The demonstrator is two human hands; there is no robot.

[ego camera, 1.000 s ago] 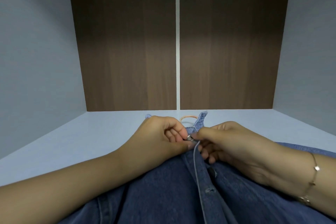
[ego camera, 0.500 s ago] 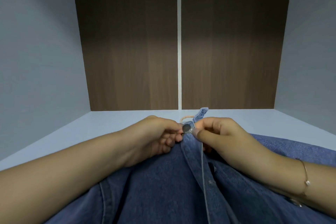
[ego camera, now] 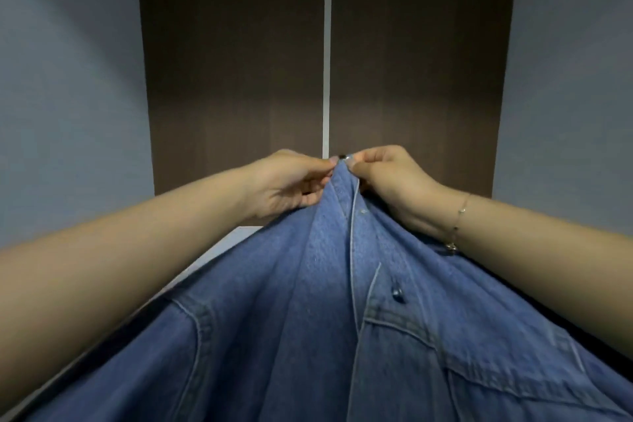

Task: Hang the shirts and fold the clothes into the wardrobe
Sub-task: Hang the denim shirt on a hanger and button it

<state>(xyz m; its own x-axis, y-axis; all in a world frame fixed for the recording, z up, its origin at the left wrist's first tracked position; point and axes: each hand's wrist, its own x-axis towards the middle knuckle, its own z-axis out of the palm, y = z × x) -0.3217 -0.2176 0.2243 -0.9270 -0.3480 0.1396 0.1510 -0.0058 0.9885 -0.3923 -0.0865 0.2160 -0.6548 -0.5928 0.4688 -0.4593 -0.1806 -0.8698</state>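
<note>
Denim shirt (ego camera: 342, 336) hung raised inside the wardrobe (ego camera: 68, 96), its top edge pulled to a peak before the dark wooden back panel (ego camera: 239, 79) and its body spreading down toward the camera. Left hand (ego camera: 291, 181) pinched the fabric on one side of the peak; right hand (ego camera: 387, 178), a thin bracelet (ego camera: 457, 226) at its wrist, pinched the other side, fingertips nearly touching. A metal button (ego camera: 397, 294) showed on the right chest pocket.
</note>
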